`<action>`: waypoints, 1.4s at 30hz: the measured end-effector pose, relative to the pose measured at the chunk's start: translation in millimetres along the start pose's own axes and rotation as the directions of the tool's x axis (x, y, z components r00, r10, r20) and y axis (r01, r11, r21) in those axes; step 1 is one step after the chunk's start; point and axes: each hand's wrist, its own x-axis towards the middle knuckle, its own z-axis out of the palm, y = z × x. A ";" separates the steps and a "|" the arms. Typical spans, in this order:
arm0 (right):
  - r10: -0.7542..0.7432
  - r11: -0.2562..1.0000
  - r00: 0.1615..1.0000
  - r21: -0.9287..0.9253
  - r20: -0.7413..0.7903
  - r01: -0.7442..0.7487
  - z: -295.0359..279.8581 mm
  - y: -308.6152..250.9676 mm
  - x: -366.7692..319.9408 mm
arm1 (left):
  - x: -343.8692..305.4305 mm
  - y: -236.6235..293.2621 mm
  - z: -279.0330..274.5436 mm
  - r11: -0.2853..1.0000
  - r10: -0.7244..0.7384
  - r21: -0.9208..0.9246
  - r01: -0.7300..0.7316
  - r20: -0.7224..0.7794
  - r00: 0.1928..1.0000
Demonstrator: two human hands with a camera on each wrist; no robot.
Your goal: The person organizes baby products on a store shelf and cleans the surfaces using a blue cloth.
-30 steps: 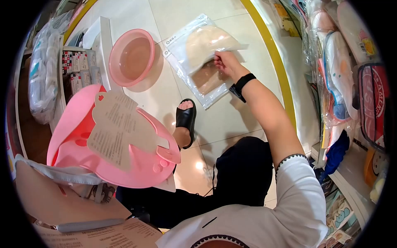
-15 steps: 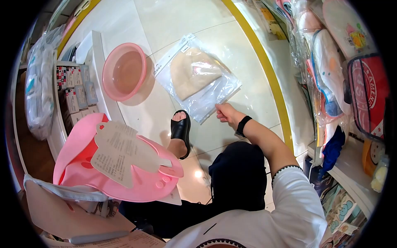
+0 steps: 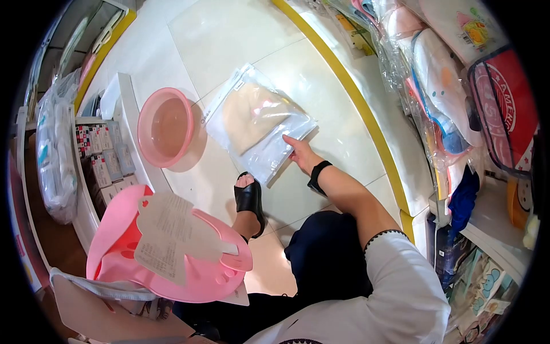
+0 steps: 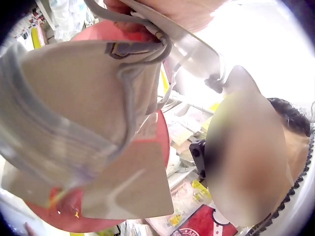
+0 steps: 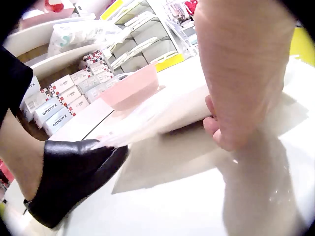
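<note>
A clear plastic bag (image 3: 266, 160) with a flat beige item (image 3: 243, 117) inside lies on the floor. My right hand (image 3: 305, 156) pinches its lower right edge, thumb on top; in the right wrist view, the bag (image 5: 172, 110) slants up to the hand (image 5: 243, 73), partly off the floor. At the left, a pink bib (image 3: 197, 281) with a beige card (image 3: 166, 235) on it is held up beside a grey-trimmed cloth piece (image 3: 106, 286). The left wrist view has my left hand (image 4: 172, 12) gripping this bundle from above, fingers curled round the grey-trimmed piece (image 4: 83, 83); the head view hides that hand.
A pink basin (image 3: 166, 127) stands on the floor left of the bag. My foot in a black sandal (image 3: 248, 200) is just below the bag. Shelves with small boxes (image 3: 102, 170) line the left; packaged goods (image 3: 444, 92) hang at the right, behind a yellow floor edge (image 3: 355, 106).
My right hand first lifted a folded part of the bag, then was at its lower corner with the bag spread out; now it pinches the right edge. The head view has shifted.
</note>
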 end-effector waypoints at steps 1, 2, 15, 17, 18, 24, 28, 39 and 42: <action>-0.055 0.999 0.998 -0.005 -0.016 0.054 0.7 -1.5 5.7 | -0.2 -0.1 2.4 1.000 0.000 -0.003 0.000 0.000 1.000; -0.065 0.998 0.998 0.008 0.018 0.065 2.9 -2.6 11.3 | 0.3 -0.1 4.3 1.000 0.004 -0.008 -0.004 0.004 1.000; -0.518 0.279 0.759 -0.761 0.394 0.585 47.0 -118.9 -79.9 | -1.9 14.2 48.8 0.988 -0.030 -0.149 0.046 0.113 0.993; -0.472 0.342 0.780 -0.731 0.410 0.591 61.2 -159.0 -141.3 | -4.1 20.9 55.6 0.983 -0.033 -0.174 0.057 0.136 0.990; -0.548 0.336 0.723 -0.682 0.420 0.650 59.3 -170.6 -157.5 | -4.3 24.8 58.9 0.981 -0.035 -0.185 0.064 0.152 0.988; -0.820 0.515 0.512 -0.061 0.254 0.855 7.7 -226.7 -257.3 | -10.5 46.8 78.3 0.961 -0.049 -0.255 0.106 0.221 0.974; -0.719 0.672 0.693 0.212 -0.040 0.710 -90.6 -236.1 -318.2 | -15.2 60.7 86.9 0.948 -0.067 -0.287 0.140 0.249 0.966; -0.799 0.497 0.026 -0.635 -0.601 0.591 -366.8 -187.1 -332.4 | -19.8 79.5 91.2 0.901 -0.152 -0.356 0.247 0.274 0.950; -0.919 0.367 -0.020 -0.874 -0.393 0.317 -414.4 -193.6 -295.9 | -19.4 77.6 83.0 0.902 -0.131 -0.366 0.231 0.277 0.952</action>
